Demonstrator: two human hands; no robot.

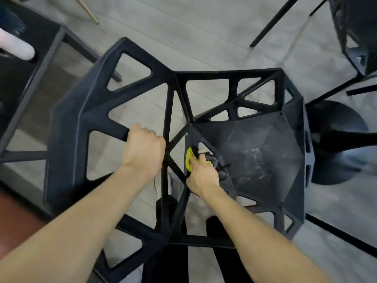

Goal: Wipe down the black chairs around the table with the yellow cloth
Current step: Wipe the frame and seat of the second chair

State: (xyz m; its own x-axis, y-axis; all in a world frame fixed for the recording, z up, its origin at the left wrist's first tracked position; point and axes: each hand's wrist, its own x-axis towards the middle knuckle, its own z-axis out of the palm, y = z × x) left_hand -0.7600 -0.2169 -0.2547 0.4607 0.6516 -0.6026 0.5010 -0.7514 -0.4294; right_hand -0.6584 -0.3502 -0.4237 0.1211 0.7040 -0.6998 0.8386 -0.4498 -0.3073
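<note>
- The black chair point(130, 82) fills the middle of the frame, seen from above: its openwork back of triangular cut-outs spreads to the left, its solid seat pan sits right of centre.
- The left hand point(143, 149), at centre left, is curled round one strut of the chair back, fingers wrapped over the bar and hidden beneath it.
- The right hand point(202, 176), just right of centre, grips the yellow cloth point(189, 159), fingers bunched tight on it.
- The cloth shows only as a small yellow fold poking out above and left of the knuckles, pressed against the strut where the back meets the seat; the rest is hidden in the fist.
- A second black chair point(355, 37) stands at upper right.
- A dark round pedestal base point(338, 144) lies at the right edge, on the grey floor point(183, 27).
</note>
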